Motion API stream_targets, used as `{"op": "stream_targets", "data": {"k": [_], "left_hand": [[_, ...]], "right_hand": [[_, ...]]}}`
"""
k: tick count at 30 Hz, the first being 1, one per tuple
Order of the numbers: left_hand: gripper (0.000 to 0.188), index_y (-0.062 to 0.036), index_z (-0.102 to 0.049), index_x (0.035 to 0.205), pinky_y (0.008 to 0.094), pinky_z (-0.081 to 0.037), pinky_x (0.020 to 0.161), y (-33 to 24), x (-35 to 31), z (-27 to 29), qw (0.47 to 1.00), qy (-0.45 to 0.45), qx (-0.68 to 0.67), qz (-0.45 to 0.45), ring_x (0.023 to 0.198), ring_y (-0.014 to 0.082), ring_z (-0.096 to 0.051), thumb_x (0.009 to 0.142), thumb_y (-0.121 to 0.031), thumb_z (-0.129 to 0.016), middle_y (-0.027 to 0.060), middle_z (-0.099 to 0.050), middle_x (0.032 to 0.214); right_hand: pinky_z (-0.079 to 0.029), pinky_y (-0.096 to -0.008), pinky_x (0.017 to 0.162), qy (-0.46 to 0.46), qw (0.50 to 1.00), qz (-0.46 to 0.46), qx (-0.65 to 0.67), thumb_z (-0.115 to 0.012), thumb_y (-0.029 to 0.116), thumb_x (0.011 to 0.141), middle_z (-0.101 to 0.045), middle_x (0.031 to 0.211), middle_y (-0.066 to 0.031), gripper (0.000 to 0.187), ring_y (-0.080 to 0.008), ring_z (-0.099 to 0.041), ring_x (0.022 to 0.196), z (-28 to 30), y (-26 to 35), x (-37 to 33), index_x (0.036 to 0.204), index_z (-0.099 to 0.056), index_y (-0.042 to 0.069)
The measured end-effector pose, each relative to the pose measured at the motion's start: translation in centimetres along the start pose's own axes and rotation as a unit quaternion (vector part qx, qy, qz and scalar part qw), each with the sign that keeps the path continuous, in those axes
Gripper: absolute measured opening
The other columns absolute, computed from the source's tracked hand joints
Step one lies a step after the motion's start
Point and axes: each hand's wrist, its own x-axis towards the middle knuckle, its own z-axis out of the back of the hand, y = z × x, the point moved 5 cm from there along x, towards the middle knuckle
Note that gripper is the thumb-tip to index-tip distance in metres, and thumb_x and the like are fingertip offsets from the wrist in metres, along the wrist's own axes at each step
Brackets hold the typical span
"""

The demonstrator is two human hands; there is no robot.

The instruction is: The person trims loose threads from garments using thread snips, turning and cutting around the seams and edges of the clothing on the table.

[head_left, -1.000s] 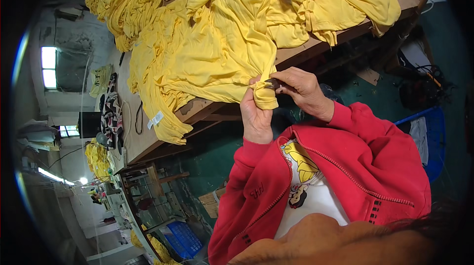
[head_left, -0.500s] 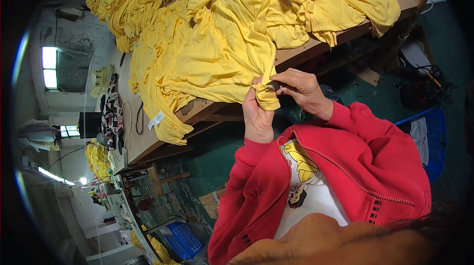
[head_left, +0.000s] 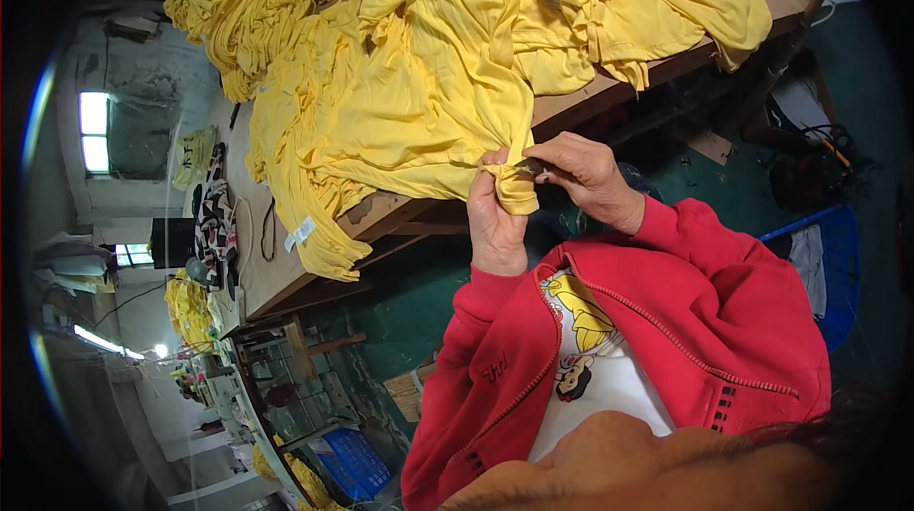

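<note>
A yellow shirt (head_left: 400,120) spreads over the near edge of the table, with one end drawn out past the edge. My left hand (head_left: 497,230) is closed on that end, thumb up, with a fold of the cloth wrapped over its fingers. Small dark thread snips (head_left: 533,167) sit in my right hand (head_left: 592,180), whose fingers pinch them. Their tip meets the folded cloth beside my left thumb; the exact contact is too small to make out. A white label (head_left: 300,233) hangs from the yellow cloth at the table's left side.
More yellow garments (head_left: 257,6) lie heaped across the wooden table (head_left: 249,259). A patterned cloth (head_left: 217,225) rests at its left end. Blue baskets stand on the floor, one at right (head_left: 843,273) and another at lower left (head_left: 354,463).
The snips have tilted slightly and their tip has shifted a little left on the fold. Both hands stay in nearly the same place, still gripping.
</note>
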Motion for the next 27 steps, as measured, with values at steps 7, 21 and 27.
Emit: {"op": "stream_targets", "data": {"k": [7,21,27], "left_hand": [[0.007,-0.0021,-0.053,0.095,0.0403,-0.055,0.089,0.3,-0.5,-1.3,1.0,0.019,0.014,-0.005,0.092,0.024,-0.063,0.095,0.003,-0.048,0.0102,-0.059,0.095],[0.014,-0.0052,-0.05,0.1,0.0389,-0.055,0.087,-0.6,-1.3,-3.3,0.985,-0.005,0.141,-0.098,0.099,0.0248,-0.062,0.089,0.004,-0.05,0.0114,-0.06,0.104],[0.013,-0.0037,-0.05,0.102,0.0376,-0.054,0.086,0.3,-2.1,-5.0,0.964,0.042,0.215,-0.151,0.099,0.0236,-0.061,0.091,0.004,-0.053,0.0115,-0.059,0.107]], "right_hand": [[-0.052,-0.0344,0.068,-0.004,1.0,0.007,-0.009,-0.072,-0.006,0.074,-0.067,0.085,-0.0103,0.036,-0.0261,-0.065,0.076,0.1,-0.4,-0.4,0.108,-0.066,0.003],[-0.049,-0.0305,0.064,-0.059,0.996,-0.07,-0.009,-0.068,0.002,0.08,-0.06,0.083,-0.0126,0.029,-0.0235,-0.062,0.071,0.9,0.5,-2.0,0.107,-0.061,-0.001],[-0.051,-0.0344,0.059,-0.096,0.992,0.015,-0.084,-0.08,0.007,0.07,-0.061,0.089,-0.0127,0.041,-0.0284,-0.065,0.071,0.0,2.1,-1.0,0.103,-0.058,0.002]]}}
